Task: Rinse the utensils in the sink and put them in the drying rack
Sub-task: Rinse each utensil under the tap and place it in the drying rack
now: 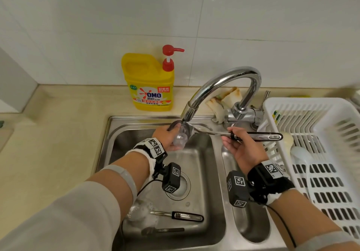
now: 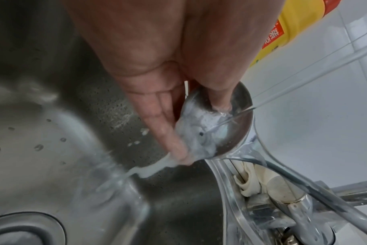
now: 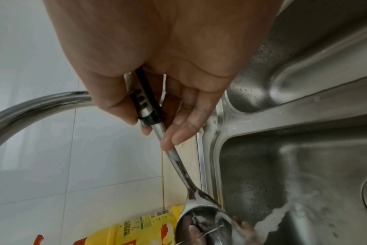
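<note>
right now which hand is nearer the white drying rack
Right. The right hand holds the spoon handle just beside the drying rack; the left hand is across the sink.

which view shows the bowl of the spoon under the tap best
The left wrist view: the spoon bowl fills the frame's middle, with the left hand rubbing it under the water stream. The head view shows the bowl small and blurred by water. The right wrist view cuts it off at the bottom edge but shows the right hand gripping the handle.
</note>
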### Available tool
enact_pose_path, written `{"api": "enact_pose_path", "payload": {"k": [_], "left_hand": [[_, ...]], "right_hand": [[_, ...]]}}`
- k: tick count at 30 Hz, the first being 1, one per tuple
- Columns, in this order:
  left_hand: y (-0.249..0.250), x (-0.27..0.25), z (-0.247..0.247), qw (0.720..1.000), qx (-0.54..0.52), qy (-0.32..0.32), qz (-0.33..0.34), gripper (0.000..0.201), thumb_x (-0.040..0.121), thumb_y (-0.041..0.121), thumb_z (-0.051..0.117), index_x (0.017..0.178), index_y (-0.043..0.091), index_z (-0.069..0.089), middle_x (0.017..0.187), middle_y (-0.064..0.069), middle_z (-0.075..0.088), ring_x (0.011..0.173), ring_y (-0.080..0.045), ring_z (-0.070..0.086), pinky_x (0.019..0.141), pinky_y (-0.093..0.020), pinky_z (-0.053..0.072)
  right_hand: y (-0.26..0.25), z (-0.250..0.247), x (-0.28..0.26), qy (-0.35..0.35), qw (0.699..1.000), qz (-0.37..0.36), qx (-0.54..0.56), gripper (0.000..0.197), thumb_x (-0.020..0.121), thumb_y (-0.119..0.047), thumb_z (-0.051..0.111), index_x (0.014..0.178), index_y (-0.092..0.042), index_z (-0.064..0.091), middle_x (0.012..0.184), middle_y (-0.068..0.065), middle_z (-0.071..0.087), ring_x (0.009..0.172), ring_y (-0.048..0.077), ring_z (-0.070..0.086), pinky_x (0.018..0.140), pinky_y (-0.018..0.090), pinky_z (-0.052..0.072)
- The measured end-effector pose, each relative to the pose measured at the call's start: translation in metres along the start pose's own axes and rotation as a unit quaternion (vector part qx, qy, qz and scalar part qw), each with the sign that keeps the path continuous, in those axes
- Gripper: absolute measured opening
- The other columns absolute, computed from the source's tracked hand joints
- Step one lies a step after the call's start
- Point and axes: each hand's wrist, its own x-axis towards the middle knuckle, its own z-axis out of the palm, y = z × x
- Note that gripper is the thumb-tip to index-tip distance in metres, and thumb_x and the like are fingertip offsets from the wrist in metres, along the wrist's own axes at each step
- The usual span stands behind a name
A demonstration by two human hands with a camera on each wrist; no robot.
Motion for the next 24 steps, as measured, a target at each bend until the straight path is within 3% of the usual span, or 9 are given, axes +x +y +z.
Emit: {"api": "enact_pose_path", "payload": {"k": [3, 6, 9, 12, 14, 19, 21, 24], "left_hand": [[0.000, -0.003, -0.001, 1.000, 0.025, 0.006, 0.018, 0.023, 0.094, 0.031, 0.068, 0.101, 0.009, 0.068, 0.105, -0.019, 0.071, 0.083, -0.036, 0.075, 0.070, -0.045, 0.063], [-0.002, -0.008, -0.001, 0.998, 0.054, -0.011, 0.039, 0.009, 0.090, 0.012, 0.071, 0.096, 0.008, 0.066, 0.105, -0.022, 0.071, 0.089, -0.036, 0.074, 0.079, -0.049, 0.062], [-0.005, -0.010, -0.002, 0.996, 0.077, -0.028, 0.045, 0.021, 0.082, 0.002, 0.077, 0.100, -0.003, 0.068, 0.101, -0.026, 0.073, 0.093, -0.036, 0.074, 0.084, -0.043, 0.061], [-0.003, -0.012, -0.003, 0.995, 0.083, -0.028, 0.040, 0.026, 0.082, 0.009, 0.079, 0.102, -0.002, 0.068, 0.101, -0.027, 0.073, 0.084, -0.030, 0.075, 0.065, -0.029, 0.063], [-0.001, -0.011, -0.002, 0.997, 0.068, -0.010, 0.021, 0.027, 0.085, 0.022, 0.078, 0.102, 0.005, 0.066, 0.101, -0.024, 0.073, 0.077, -0.029, 0.076, 0.054, -0.027, 0.059], [0.003, -0.008, 0.000, 0.993, 0.120, 0.012, -0.012, 0.048, 0.088, 0.053, 0.067, 0.105, 0.009, 0.062, 0.088, -0.022, 0.075, 0.073, -0.031, 0.077, 0.057, -0.032, 0.061], [0.002, -0.007, -0.001, 0.993, 0.120, 0.011, -0.008, 0.046, 0.090, 0.051, 0.066, 0.110, 0.009, 0.062, 0.090, -0.021, 0.075, 0.070, -0.031, 0.076, 0.054, -0.031, 0.060], [-0.001, -0.007, -0.004, 0.993, 0.119, -0.011, 0.002, 0.037, 0.089, 0.028, 0.073, 0.116, 0.006, 0.061, 0.093, -0.021, 0.075, 0.070, -0.031, 0.076, 0.058, -0.032, 0.062]], "right_hand": [[-0.001, 0.000, -0.002, 0.000, 1.000, 0.003, -0.002, 0.010, 0.097, -0.012, 0.056, 0.095, -0.006, 0.064, 0.084, 0.005, 0.071, 0.075, 0.018, 0.070, 0.082, 0.028, 0.058], [-0.003, -0.001, -0.001, 0.004, 1.000, 0.004, -0.004, 0.011, 0.097, -0.012, 0.057, 0.092, -0.007, 0.065, 0.081, 0.004, 0.071, 0.076, 0.018, 0.069, 0.083, 0.029, 0.058], [-0.004, 0.001, 0.000, 0.007, 1.000, 0.005, -0.008, 0.011, 0.097, -0.012, 0.057, 0.090, -0.008, 0.064, 0.081, 0.002, 0.072, 0.076, 0.019, 0.068, 0.082, 0.028, 0.058], [-0.005, 0.004, 0.000, 0.008, 1.000, 0.007, -0.015, 0.013, 0.097, -0.012, 0.056, 0.087, -0.009, 0.064, 0.077, -0.001, 0.072, 0.076, 0.018, 0.066, 0.078, 0.027, 0.058], [-0.006, 0.006, 0.000, 0.008, 1.000, 0.009, -0.020, 0.014, 0.097, -0.012, 0.056, 0.086, -0.009, 0.064, 0.075, -0.001, 0.072, 0.076, 0.018, 0.065, 0.076, 0.026, 0.058], [-0.006, 0.006, 0.000, 0.011, 0.999, 0.005, -0.036, 0.014, 0.096, -0.012, 0.057, 0.084, -0.010, 0.064, 0.075, 0.001, 0.069, 0.071, 0.017, 0.063, 0.072, 0.025, 0.057], [-0.006, 0.006, 0.000, 0.016, 0.999, 0.005, -0.037, 0.015, 0.096, -0.013, 0.056, 0.084, -0.011, 0.064, 0.077, 0.001, 0.068, 0.068, 0.016, 0.063, 0.071, 0.025, 0.057], [-0.005, 0.005, 0.001, 0.015, 0.999, 0.008, -0.034, 0.015, 0.096, -0.013, 0.056, 0.084, -0.011, 0.065, 0.076, 0.000, 0.069, 0.066, 0.014, 0.063, 0.073, 0.025, 0.056]]}}
